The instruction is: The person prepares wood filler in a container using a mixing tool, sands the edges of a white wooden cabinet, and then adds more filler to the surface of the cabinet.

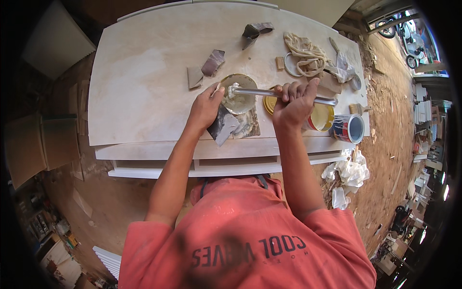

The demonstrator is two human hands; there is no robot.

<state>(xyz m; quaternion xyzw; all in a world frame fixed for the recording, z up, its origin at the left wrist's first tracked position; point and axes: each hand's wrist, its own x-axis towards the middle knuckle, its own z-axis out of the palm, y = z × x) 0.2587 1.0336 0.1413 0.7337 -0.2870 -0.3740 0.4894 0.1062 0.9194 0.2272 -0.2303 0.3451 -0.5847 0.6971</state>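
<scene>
The right hand [296,103] is wrapping its grip around a metal bar [262,92], whose long axis is running left to right over the table [144,72]. The bar's left end is meeting white paste [233,90] in the bowl [249,103]. The bowl is lying left of that grip, nearer the left hand [204,108], which is pinching its left rim.

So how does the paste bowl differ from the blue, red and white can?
The left hand holds the bowl at its rim; neither hand touches the can. The bowl's inside is beige, with whitish paste; the can's looks blue-grey, its contents unclear. The can stands nearer the right edge of the table than the bowl. Both are open, with round mouths.
</scene>
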